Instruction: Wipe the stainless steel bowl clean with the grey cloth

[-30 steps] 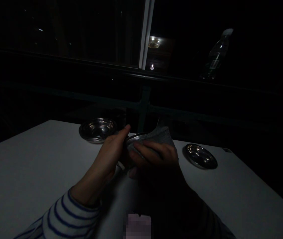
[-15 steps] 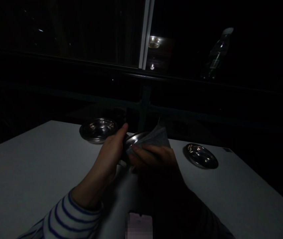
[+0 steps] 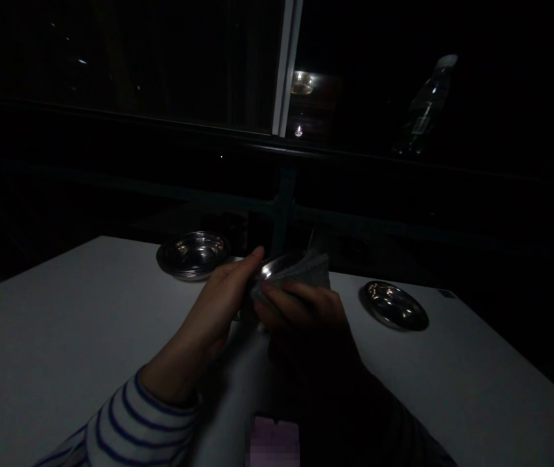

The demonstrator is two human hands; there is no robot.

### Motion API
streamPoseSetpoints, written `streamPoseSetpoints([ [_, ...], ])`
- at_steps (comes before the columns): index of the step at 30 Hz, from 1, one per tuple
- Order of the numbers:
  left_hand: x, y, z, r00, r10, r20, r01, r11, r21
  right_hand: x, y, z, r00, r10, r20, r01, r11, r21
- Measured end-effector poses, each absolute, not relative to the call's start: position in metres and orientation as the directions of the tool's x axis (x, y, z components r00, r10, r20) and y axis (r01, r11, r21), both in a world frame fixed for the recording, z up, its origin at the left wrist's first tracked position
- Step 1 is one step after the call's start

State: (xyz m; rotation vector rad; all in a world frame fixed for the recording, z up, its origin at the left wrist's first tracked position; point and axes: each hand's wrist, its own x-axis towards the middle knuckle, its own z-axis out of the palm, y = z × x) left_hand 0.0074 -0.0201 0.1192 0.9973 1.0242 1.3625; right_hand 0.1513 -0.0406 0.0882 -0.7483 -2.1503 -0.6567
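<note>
Beyond the left hand (image 3: 221,301), on the white tabletop (image 3: 63,344), sits a stack of steel dishes (image 3: 192,255); the count in it is too dark to tell. That hand curls narrow around the rim of a steel dish (image 3: 272,266), held between both hands. The right hand (image 3: 301,308) closes on a grey cloth (image 3: 303,272) pressed against that dish. Right of this hand, a single steel dish (image 3: 394,305) lies apart on the tabletop. Beyond a dark railing (image 3: 284,201), farther right, stands a plastic bottle (image 3: 425,107).
</note>
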Motion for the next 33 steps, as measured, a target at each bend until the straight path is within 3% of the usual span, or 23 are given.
streamPoseSetpoints([
  [4, 0.006, -0.022, 0.122, 0.087, 0.996, 0.014, -0.253, 0.008, 0.967, 0.159, -0.037, 0.090, -0.530, 0.335, 0.779, 0.703, 0.688, 0.183],
  [7, 0.005, -0.023, 0.125, 0.164, 0.986, 0.034, -0.246, 0.007, 0.969, 0.169, -0.030, 0.095, -0.442, 0.417, 0.795, 0.774, 0.625, 0.103],
  [10, 0.003, -0.022, 0.126, 0.197, 0.979, 0.055, -0.228, -0.008, 0.974, 0.172, -0.027, 0.096, -0.374, 0.426, 0.824, 0.802, 0.595, 0.057],
  [15, 0.001, -0.020, 0.123, 0.120, 0.993, 0.018, -0.212, 0.008, 0.977, 0.160, -0.033, 0.090, -0.466, 0.367, 0.805, 0.746, 0.653, 0.134],
  [20, 0.002, -0.021, 0.123, 0.092, 0.993, 0.071, -0.140, -0.058, 0.988, 0.151, -0.036, 0.084, -0.558, 0.285, 0.780, 0.677, 0.700, 0.228],
  [25, 0.002, -0.021, 0.125, 0.004, 0.995, 0.101, -0.017, -0.101, 0.995, 0.161, -0.020, 0.080, -0.455, 0.394, 0.798, 0.739, 0.667, 0.092],
  [30, 0.005, -0.020, 0.122, -0.062, 0.997, 0.051, -0.108, -0.058, 0.992, 0.171, -0.008, 0.081, -0.235, 0.508, 0.829, 0.768, 0.619, -0.162],
  [33, 0.009, -0.020, 0.120, -0.113, 0.994, -0.011, -0.143, -0.005, 0.990, 0.162, -0.017, 0.082, -0.331, 0.446, 0.831, 0.764, 0.644, -0.042],
])
